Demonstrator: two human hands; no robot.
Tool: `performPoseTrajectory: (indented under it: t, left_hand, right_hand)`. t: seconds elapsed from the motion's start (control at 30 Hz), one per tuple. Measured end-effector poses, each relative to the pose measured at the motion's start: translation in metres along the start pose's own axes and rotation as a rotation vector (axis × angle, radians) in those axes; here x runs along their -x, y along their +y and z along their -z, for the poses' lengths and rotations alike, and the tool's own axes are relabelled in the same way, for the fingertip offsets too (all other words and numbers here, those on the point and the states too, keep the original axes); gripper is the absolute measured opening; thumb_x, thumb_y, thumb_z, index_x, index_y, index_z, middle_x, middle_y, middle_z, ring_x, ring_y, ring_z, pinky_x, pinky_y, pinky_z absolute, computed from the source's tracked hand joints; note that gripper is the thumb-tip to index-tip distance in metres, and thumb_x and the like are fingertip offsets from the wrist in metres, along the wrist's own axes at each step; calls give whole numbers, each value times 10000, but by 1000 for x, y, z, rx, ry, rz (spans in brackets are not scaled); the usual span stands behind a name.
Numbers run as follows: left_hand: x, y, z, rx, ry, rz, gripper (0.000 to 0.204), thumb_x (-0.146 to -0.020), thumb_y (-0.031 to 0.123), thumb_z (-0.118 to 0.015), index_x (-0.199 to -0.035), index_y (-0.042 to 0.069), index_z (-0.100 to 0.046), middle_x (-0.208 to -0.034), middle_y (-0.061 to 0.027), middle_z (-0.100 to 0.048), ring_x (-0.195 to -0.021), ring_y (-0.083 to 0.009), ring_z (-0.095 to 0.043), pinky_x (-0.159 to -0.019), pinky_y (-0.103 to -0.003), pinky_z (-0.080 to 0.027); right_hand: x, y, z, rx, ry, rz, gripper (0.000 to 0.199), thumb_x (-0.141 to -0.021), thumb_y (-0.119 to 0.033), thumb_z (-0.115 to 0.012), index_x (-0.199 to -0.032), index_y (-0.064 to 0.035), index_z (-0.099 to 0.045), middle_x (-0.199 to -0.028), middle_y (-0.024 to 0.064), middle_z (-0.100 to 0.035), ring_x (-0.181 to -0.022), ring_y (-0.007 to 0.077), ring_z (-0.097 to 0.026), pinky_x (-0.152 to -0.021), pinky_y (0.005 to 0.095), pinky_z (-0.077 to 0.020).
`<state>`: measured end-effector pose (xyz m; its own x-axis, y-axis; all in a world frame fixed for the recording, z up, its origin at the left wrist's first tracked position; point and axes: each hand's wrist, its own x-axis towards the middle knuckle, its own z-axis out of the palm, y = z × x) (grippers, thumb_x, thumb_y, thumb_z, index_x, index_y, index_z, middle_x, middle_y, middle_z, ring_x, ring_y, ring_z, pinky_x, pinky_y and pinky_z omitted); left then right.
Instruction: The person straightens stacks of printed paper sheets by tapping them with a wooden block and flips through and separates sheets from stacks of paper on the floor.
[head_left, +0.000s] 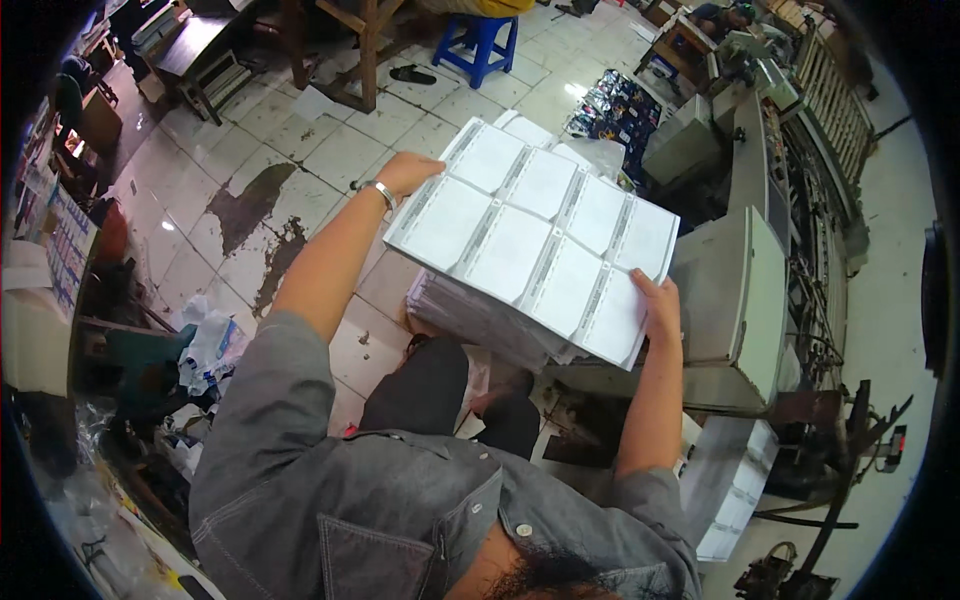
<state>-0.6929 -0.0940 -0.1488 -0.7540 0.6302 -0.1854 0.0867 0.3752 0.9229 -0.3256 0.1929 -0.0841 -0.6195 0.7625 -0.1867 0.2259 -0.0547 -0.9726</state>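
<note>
Head view: the person is holding a thick stack of printed sheets [530, 240] up in front of the body, a little to the one-o'clock side of picture centre. The top sheet is carrying a grid of pale rectangular panels with grey strips between them. The left hand [405, 175] is gripping the stack's far-left corner at about eleven o'clock of the stack, fingers curled under the edge, a metal bangle [383, 192] sitting on the wrist. The right hand [658, 305] is clamping the near-right edge at about four o'clock, thumb on top and fingers wrapped beneath. Both hands are closed on the paper, carrying it clear of the grey machine [735, 300] lying just to three o'clock.

Judging by the pose, the step in hand is lifting or squaring the stack beside the machine; the next move is calling for keeping the sheets level and both edges pinched so the lower sheets, already fanning out underneath, are not sliding away.

The underside of the stack and the fingertips are being hidden by the paper. More sheets [735, 480] are lying at five o'clock, partly cut off by the arm. The tiled floor [300, 150] at ten o'clock is showing dark stains; a blue stool [480, 45] is standing at twelve.
</note>
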Motion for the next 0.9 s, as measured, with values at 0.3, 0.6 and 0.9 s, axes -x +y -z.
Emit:
performPoseTrajectory:
  t: [0.3,0.6,0.9]
  left_hand:
    - [3,11,17,111,2,54,388,-817,235,-639,-1060,-66,-630,-926,-142,-671,-758,-167,-636,-682,-288,-498]
    - [0,-7,26,23,0,37,401,-803,280,-637,-1043,-41,-646,-894,-128,-667,-739,-184,-615,-670,-312,-489]
    - [35,-1,35,64,37,211,422,-723,353,-661,-901,-30,-671,-842,-99,-660,-704,-160,-602,-630,-293,-472]
  right_hand:
    - [-10,15,-5,-16,-57,-79,431,-778,-127,-712,-1103,91,-530,-1000,158,-632,-838,230,-621,-755,346,-490]
    - [-4,35,-20,5,-12,-81,462,-787,-168,-707,-1140,68,-526,-1024,142,-631,-867,223,-614,-779,324,-487]
    - [21,40,-40,-46,5,-140,456,-788,-105,-701,-1162,80,-517,-1073,139,-615,-935,234,-596,-830,348,-462]
